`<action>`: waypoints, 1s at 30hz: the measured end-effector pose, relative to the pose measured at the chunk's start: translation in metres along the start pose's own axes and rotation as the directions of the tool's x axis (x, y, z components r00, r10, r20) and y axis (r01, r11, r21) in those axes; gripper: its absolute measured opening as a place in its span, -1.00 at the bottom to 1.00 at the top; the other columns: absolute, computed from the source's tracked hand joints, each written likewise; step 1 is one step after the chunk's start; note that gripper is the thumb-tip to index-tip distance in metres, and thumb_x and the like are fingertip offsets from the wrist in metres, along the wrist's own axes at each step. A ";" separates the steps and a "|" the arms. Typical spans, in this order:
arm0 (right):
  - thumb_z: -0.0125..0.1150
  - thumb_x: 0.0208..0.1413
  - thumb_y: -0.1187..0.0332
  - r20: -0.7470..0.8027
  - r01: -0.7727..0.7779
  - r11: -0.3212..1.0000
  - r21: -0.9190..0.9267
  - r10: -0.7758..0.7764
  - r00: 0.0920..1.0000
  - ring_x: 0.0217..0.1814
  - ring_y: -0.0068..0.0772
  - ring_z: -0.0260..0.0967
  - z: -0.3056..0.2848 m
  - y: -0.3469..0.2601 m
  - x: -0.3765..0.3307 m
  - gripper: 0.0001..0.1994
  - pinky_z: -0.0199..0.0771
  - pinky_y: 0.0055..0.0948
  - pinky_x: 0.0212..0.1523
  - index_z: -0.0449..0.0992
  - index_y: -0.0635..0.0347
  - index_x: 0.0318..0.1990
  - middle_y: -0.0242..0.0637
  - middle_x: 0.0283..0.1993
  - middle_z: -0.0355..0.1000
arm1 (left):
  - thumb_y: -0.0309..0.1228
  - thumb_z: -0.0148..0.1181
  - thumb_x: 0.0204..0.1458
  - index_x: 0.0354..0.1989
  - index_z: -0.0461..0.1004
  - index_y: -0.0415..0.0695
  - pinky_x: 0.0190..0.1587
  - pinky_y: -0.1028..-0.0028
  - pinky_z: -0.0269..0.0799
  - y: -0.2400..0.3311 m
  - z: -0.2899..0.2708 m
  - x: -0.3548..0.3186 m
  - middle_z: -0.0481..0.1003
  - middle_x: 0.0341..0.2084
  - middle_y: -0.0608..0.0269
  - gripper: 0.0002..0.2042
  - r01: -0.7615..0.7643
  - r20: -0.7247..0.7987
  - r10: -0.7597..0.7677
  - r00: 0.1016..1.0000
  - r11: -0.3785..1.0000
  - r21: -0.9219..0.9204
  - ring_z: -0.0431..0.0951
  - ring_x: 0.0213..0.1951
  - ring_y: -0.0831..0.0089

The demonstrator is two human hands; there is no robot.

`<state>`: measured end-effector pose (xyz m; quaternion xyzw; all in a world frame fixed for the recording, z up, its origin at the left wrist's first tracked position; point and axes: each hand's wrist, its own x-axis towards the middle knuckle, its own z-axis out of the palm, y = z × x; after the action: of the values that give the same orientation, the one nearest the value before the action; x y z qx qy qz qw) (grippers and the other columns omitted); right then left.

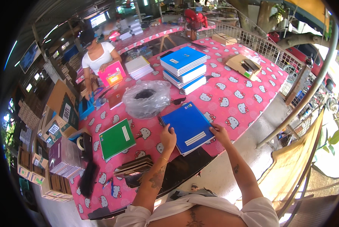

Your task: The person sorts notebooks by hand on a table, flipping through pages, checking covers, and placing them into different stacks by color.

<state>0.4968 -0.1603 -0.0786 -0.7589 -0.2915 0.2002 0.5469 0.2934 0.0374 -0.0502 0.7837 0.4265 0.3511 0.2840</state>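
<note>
Both hands rest on a blue notebook [189, 126] that lies flat near the front edge of a table [237, 94] covered in a pink cartoon-cat cloth. The left hand [168, 137] sits at the notebook's seven o'clock corner, fingers curled loosely over the cover's edge, pressing rather than gripping; whether the thumb tucks beneath cannot be told. The right hand [219, 133] meets the book at its four o'clock edge, fingers bent and pinching the cover's rim. At nine o'clock from the notebook lies a green notebook [117, 138], apart from it. At eleven o'clock, just beside the blue cover, sits a crumpled clear plastic bag [146, 98] with something dark inside. At twelve o'clock, well beyond, stands a stack of blue notebooks [184, 70]. At seven o'clock, near the left forearm, lies a small pile of dark booklets [133, 166]. Far at ten o'clock, another person [97, 53] in a white top holds a pink book [112, 73].
</note>
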 end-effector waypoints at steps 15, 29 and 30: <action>0.17 0.28 -0.02 -0.106 -0.226 0.639 0.735 0.438 0.893 0.39 -0.01 0.14 0.047 -0.022 -0.092 -0.37 0.10 0.05 0.37 0.27 0.18 0.36 -0.05 0.33 0.20 | -0.07 0.17 0.22 0.22 0.37 -0.27 0.17 -0.03 0.26 0.014 -0.007 0.065 0.40 0.08 -0.20 -0.44 -0.414 -0.066 0.449 0.891 0.864 0.287 0.40 0.10 -0.12; -0.05 0.25 -0.24 0.647 -0.709 0.313 0.632 0.290 0.705 0.64 0.23 -0.25 0.074 -0.049 -0.031 -0.18 -0.55 0.63 0.39 0.01 0.00 0.53 -0.04 0.60 -0.09 | 0.05 -0.30 0.37 -0.16 0.63 -0.34 0.17 0.03 0.40 -0.036 0.030 0.151 0.59 -0.09 -0.24 -0.33 -0.236 0.469 0.069 0.880 0.922 0.306 0.57 0.04 -0.13; -0.04 0.25 -0.24 0.592 -0.663 0.263 0.701 0.303 0.747 0.62 0.23 -0.22 0.066 -0.047 -0.037 -0.18 -0.51 0.62 0.40 0.00 0.02 0.53 -0.03 0.57 -0.04 | 0.04 -0.29 0.37 -0.08 0.60 -0.34 0.17 0.04 0.40 -0.019 0.031 0.149 0.58 -0.05 -0.23 -0.35 -0.209 0.544 0.012 0.839 0.930 0.301 0.56 0.05 -0.12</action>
<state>0.4177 -0.1269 -0.0561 -0.3596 0.0200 0.6084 0.7073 0.3671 0.1711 -0.0368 0.9114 0.3392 0.0542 0.2267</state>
